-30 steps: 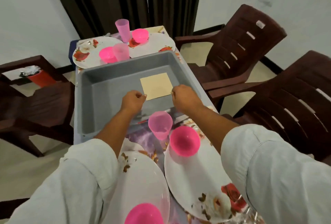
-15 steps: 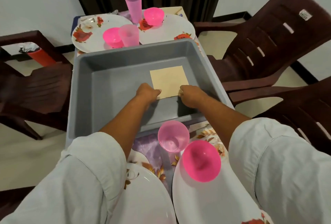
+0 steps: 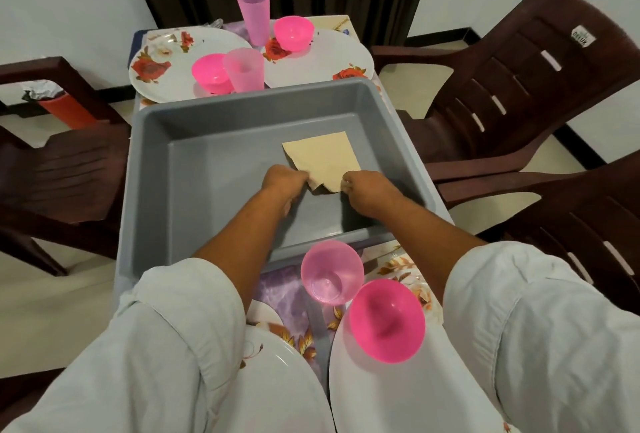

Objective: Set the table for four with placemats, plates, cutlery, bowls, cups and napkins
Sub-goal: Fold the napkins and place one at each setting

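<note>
A beige napkin (image 3: 322,157) lies in the right half of a grey tub (image 3: 207,162) in the middle of the table. My left hand (image 3: 282,179) pinches the napkin's near left corner and lifts it into a fold. My right hand (image 3: 363,186) pinches the near right corner. Close to me stand a pink cup (image 3: 330,271) and a pink bowl (image 3: 386,320) on a white floral plate (image 3: 381,387). A second near plate (image 3: 273,384) is half hidden by my left sleeve.
Beyond the tub lie two floral plates (image 3: 162,68) (image 3: 332,58), each with a pink bowl (image 3: 209,72) (image 3: 293,32) and a pink cup (image 3: 244,68) (image 3: 252,15). Brown plastic chairs (image 3: 512,79) stand at the right and a wooden chair (image 3: 59,162) at the left.
The napkin's near left corner has come up off the tub floor and creased between my fingers. My head has leaned in closer over the tub.
</note>
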